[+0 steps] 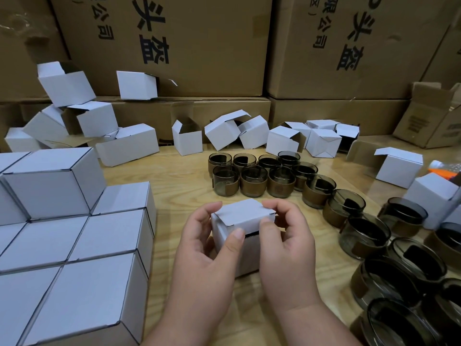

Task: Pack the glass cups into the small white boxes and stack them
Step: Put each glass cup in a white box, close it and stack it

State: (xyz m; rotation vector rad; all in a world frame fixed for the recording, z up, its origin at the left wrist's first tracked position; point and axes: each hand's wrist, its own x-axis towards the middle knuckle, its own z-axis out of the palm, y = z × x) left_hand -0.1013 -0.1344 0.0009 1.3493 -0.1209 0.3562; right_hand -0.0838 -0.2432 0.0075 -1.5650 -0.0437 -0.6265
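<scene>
A small white box [243,216] stands on the wooden table [189,186] in front of me, its top flap folded down with a dark gap showing under the front edge. My left hand [202,248] grips the box's left side, thumb on the front. My right hand [287,236] pinches the flap's right end. What is inside the box is hidden. Closed white boxes [74,245] are stacked at the left. Several smoky glass cups [252,179] with brown sleeves stand behind and to the right.
Open, empty white boxes [224,133] lie scattered along the back of the table. Large brown cartons [174,46] form a wall behind them. More glass cups [399,283] crowd the right edge. An orange object [441,168] sits at far right.
</scene>
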